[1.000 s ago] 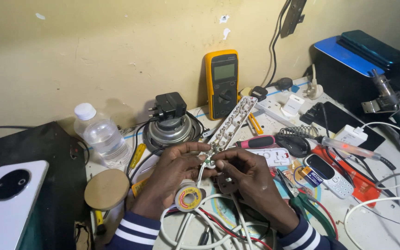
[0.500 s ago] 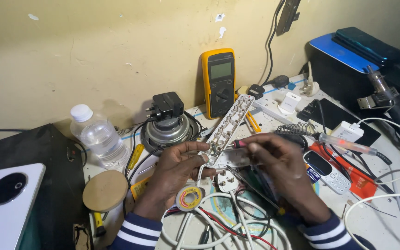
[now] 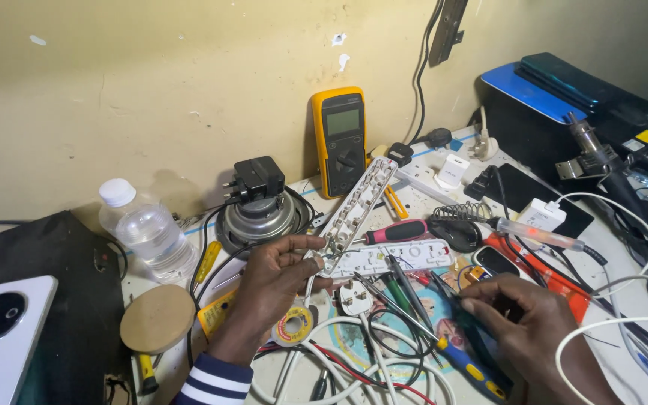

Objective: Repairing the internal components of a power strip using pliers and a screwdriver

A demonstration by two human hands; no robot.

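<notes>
Left hand [image 3: 275,274]: opened power-strip cover [image 3: 355,206] is pinched at its near end, tilted up off the table [image 3: 429,196].
Right hand [image 3: 530,326]: closed around tool handles [image 3: 481,341], beside screwdrivers [image 3: 399,289].
Multimeter [image 3: 341,139]: leaned on wall behind.

Head-worn, looking steeply down and forward at close range; workbench [image 3: 429,202] across frame, wall [image 3: 151,75] along top.
</notes>
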